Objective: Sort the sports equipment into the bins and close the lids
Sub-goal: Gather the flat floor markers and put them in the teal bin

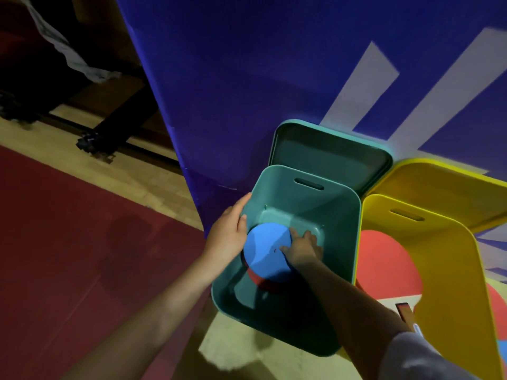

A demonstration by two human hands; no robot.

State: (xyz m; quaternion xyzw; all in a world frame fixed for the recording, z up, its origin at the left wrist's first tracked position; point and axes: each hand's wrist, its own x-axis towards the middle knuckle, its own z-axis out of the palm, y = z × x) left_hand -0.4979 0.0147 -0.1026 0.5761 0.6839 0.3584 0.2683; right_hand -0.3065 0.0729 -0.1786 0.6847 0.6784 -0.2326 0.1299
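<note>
Blue disc (267,252) in green bin (343,242): likely light, stiff, slick-faced; best pinched at rim; right hand (303,246) flat, pressing disc; left hand (229,234) gripping bin wall.

Floor: pale wood boards (164,176) with dark red mat (68,229). Teal plastic bin (354,242) and yellow plastic bin (455,283) stand side by side, touching.

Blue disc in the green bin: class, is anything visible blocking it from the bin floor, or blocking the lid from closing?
Nothing visible bars the blue disc; it lies inside the green bin atop a red disc, right hand on it. The left hand gripping the rim and the right arm reaching in would obstruct the green lid.
</note>
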